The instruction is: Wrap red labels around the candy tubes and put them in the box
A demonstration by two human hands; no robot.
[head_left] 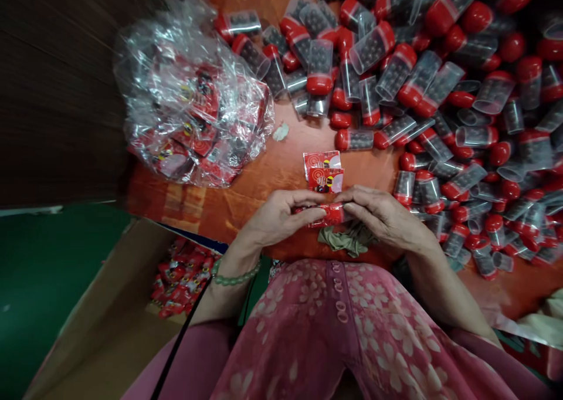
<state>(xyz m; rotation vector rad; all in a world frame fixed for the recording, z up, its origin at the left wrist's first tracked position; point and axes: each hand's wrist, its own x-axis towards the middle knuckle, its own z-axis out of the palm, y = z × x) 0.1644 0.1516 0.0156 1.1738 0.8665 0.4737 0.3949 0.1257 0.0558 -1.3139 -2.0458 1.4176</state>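
My left hand point(281, 215) and my right hand point(382, 212) meet at the near edge of the red table point(246, 195), both closed on one small red-wrapped capsule point(331, 214) held between the fingertips. Just beyond it lie two small red printed labels point(323, 171) on the table. A crumpled olive cloth point(347, 239) sits under my hands. A green bead bracelet point(233, 278) circles my left wrist.
A heap of several clear capsules with red caps point(440, 89) covers the right and far side of the table. A clear plastic bag of red labels point(193, 101) lies at the left. Below left, a cardboard box point(105, 324) holds wrapped red pieces point(180, 282).
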